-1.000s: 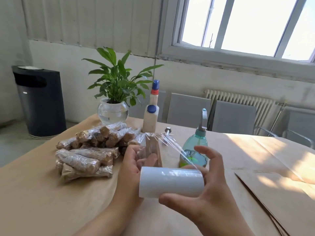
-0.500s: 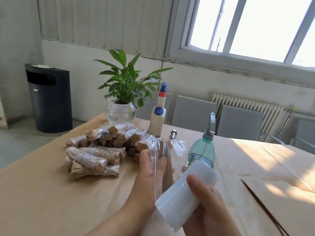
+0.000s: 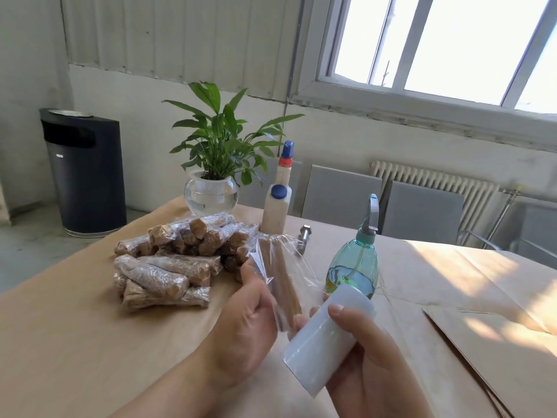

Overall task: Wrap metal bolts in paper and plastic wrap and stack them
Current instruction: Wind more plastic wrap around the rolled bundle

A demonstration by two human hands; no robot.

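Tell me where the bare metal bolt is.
The bare bolt lies on the table's far side, just right of the white glue bottle and behind the wrapped bundles.

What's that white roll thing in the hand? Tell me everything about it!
The roll is a white, smooth cylinder of plastic wrap, tilted with its far end higher. The right hand grips it from below, thumb on top. Clear film stretches from it to the paper-wrapped bolt in the left hand. It is held above the table.

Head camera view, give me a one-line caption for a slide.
Left hand holds a paper-wrapped bolt while right hand winds plastic wrap roll around it, beside stacked bundles.
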